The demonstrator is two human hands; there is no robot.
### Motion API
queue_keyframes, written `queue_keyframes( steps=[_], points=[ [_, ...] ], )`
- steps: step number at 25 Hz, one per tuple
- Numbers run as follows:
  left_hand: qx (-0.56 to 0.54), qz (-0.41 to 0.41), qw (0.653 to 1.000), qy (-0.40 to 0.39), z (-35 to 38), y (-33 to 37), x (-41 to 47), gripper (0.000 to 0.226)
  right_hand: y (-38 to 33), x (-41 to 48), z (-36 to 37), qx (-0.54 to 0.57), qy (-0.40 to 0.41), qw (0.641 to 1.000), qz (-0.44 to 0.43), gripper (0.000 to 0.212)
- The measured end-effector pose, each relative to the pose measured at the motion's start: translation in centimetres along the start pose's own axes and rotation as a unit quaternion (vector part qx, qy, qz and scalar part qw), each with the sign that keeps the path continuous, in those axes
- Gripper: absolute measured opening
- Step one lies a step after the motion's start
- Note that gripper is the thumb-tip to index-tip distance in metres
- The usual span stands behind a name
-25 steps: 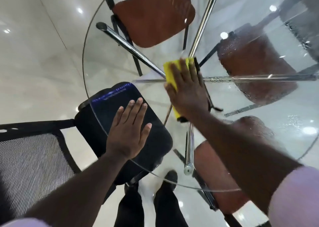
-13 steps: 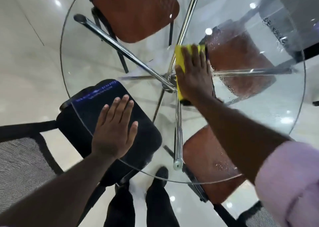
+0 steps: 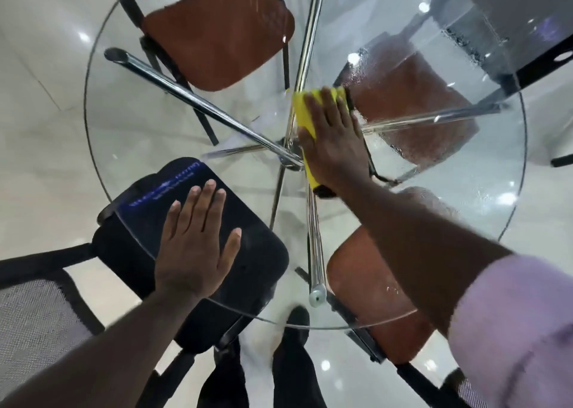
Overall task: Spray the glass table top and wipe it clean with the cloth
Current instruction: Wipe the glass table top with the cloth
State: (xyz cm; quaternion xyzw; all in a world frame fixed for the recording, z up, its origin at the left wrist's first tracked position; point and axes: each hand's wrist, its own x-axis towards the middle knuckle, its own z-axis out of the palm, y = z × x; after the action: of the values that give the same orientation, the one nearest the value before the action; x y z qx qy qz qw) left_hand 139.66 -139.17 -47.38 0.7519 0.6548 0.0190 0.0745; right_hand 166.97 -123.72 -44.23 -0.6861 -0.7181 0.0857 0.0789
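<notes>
Glossy pale floor tiles show through a round glass counter, whose chrome legs cross under its middle. Brown-seated chairs stand beneath the far and right sides, and a black chair is tucked in at the near left.

The two hands are well apart, both laid flat with straight fingers. The left hand rests palm-down on bare glass close to the near edge, above the black chair. The right hand presses the yellow cloth against the glass near the centre, just beside the point where the legs meet. The cloth shows past the fingertips and along the thumb side.

To the right of the cloth the glass is beaded with wet droplets, and more streaks lie toward the far right rim. A pale pink sleeve covers the right upper arm.
</notes>
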Motion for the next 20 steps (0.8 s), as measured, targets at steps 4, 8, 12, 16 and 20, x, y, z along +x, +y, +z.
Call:
queue_keyframes(
  steps=[4,8,12,16,20],
  points=[
    [-0.007,-0.005,1.000,0.001,-0.3,0.4,-0.1,0.076,0.7,-16.1,-1.1,0.010,-0.043,0.990,0.136,0.066],
    [-0.005,0.001,1.000,0.001,0.3,0.1,0.0,0.078,3.1,-9.8,-0.4,-0.023,-0.040,0.997,0.066,0.068],
    [0.001,0.007,1.000,0.023,0.8,-0.3,0.1,0.077,1.5,2.1,0.8,-0.027,0.008,0.995,0.099,0.071],
    [-0.001,0.008,1.000,0.001,-0.2,-0.1,-0.3,0.077,-3.7,-8.4,1.1,-0.040,-0.022,0.992,-0.120,0.067],
    [-0.020,0.009,1.000,0.003,0.2,-0.3,-0.1,0.078,6.9,-16.2,-0.1,-0.054,-0.001,0.984,-0.167,0.062]
  ],
)
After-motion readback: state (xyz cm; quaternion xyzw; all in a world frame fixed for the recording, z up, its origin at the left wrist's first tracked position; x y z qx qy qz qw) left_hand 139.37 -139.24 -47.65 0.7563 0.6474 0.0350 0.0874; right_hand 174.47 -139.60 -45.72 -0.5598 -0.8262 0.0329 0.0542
